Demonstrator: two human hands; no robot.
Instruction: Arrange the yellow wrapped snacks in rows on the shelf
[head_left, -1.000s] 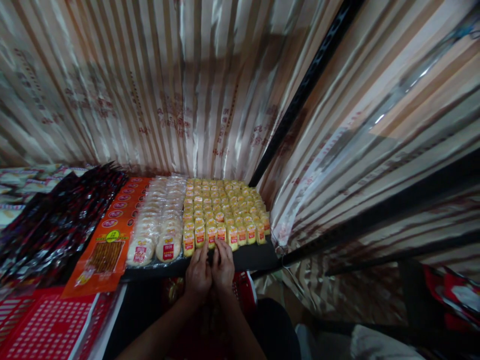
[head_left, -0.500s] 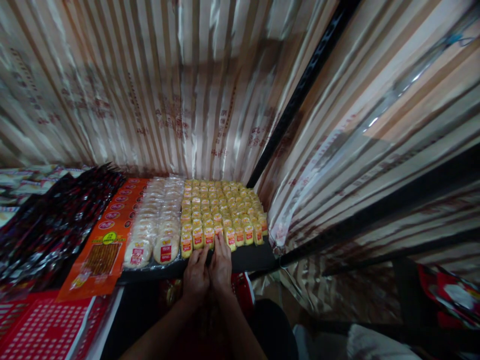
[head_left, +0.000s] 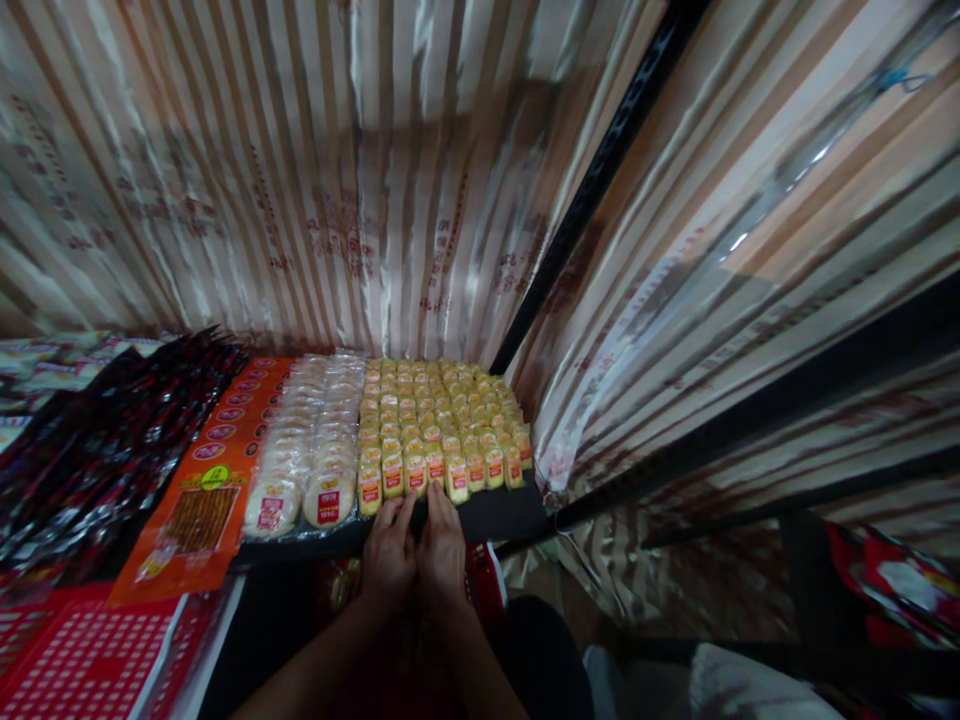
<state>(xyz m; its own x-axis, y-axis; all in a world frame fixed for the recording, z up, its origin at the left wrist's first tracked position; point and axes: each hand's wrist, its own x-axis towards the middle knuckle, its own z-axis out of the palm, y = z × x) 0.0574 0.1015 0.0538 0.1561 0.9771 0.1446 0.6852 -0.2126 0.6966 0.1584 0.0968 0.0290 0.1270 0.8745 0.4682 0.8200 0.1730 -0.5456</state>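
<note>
Several rows of small yellow snack packets (head_left: 439, 420) with red labels stand packed together on a dark shelf (head_left: 502, 510). My left hand (head_left: 388, 553) and my right hand (head_left: 442, 545) rest side by side at the shelf's front edge. Their fingers lie stretched flat, with the tips touching the bottoms of the front-row packets. Neither hand holds anything.
Round pale cakes in clear wrappers (head_left: 315, 450) lie left of the yellow packets. Further left are orange snack bags (head_left: 210, 480), black glossy packets (head_left: 105, 450) and a red perforated basket (head_left: 97, 660). A striped plastic curtain (head_left: 360, 170) hangs behind, and a black frame post (head_left: 592, 190) stands on the right.
Both hands have drawn back slightly from the front row toward the shelf's edge. The camera has shifted a little.
</note>
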